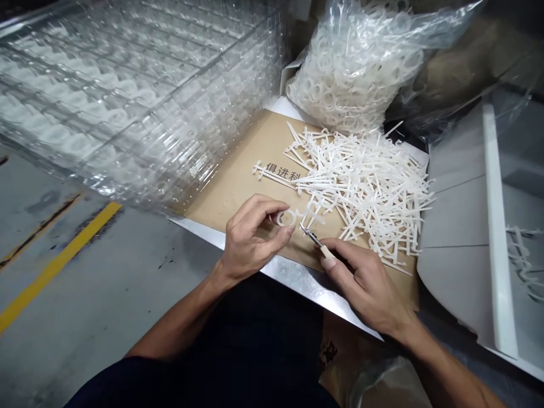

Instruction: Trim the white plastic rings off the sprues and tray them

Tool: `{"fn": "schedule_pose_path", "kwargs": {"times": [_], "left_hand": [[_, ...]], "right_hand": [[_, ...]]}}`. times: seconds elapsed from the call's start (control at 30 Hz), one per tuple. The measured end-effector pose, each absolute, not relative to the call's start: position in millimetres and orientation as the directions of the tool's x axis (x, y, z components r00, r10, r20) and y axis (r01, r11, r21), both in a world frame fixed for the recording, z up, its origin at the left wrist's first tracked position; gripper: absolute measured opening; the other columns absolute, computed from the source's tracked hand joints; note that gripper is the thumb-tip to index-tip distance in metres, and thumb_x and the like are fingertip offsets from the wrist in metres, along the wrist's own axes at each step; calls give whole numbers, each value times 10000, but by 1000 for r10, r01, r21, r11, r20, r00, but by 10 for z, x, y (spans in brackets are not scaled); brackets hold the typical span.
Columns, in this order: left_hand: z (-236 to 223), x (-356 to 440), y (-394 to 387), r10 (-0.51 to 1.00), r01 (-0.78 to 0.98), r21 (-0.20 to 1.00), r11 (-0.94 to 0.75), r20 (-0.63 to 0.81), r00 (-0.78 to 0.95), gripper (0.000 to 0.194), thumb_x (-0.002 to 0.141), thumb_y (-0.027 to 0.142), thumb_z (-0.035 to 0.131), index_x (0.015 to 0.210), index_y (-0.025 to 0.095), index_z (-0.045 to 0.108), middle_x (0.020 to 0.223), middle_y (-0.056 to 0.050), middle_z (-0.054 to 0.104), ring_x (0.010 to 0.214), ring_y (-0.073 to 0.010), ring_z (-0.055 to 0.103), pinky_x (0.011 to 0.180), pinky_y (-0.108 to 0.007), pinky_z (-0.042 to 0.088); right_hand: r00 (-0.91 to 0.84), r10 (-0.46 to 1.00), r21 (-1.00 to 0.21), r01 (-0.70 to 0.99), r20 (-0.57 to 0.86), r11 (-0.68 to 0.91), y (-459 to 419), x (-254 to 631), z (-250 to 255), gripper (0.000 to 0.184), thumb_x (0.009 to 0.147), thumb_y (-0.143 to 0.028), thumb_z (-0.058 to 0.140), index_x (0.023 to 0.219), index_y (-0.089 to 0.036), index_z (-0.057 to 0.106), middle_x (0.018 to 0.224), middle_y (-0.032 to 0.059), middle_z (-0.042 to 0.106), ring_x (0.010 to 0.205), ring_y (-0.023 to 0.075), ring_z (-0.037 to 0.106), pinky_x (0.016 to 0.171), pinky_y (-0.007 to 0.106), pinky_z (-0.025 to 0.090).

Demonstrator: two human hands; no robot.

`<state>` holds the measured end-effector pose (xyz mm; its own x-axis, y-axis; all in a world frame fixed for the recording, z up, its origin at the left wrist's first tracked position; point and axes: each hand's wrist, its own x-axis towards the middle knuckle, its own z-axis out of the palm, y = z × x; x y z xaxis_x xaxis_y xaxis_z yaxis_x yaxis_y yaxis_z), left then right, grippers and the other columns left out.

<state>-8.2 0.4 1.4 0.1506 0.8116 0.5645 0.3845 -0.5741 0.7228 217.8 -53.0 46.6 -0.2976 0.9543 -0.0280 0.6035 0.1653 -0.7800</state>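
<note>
Between thumb and fingers, my left hand point(254, 235) pinches a translucent plastic ring point(286, 217), with thin branching plastic attached at its right side. My right hand point(365, 277) is closed around nippers point(317, 239) with metal jaws and a beige handle. Their tip points up and left, close to the right of the ring; whether it touches the attached plastic I cannot tell. Just beyond both hands, a heap of white plastic sprues point(369, 187) lies on a brown cardboard sheet point(225, 195).
Stacked clear trays point(140, 122) filled with translucent rings stand at the left. A clear bag of rings point(352, 73) sits at the back. On the right is a white-edged bin point(501, 226) with some pieces inside. The metal table edge point(314, 292) runs below my hands.
</note>
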Motion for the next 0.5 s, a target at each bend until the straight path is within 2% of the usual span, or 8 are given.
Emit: {"fn": "schedule_pose_path", "kwargs": {"times": [0.5], "left_hand": [[5, -63, -6, 798, 366, 713, -598, 574, 187, 271, 899, 175, 763, 1163, 209, 710, 961, -47, 684, 805, -143, 651, 705, -286, 579]], "right_hand": [[-288, 950, -817, 572, -118, 72, -530, 2174, 474, 255, 1053, -349, 491, 1036, -193, 692, 791, 20, 686, 701, 190, 627, 642, 307, 443]]}}
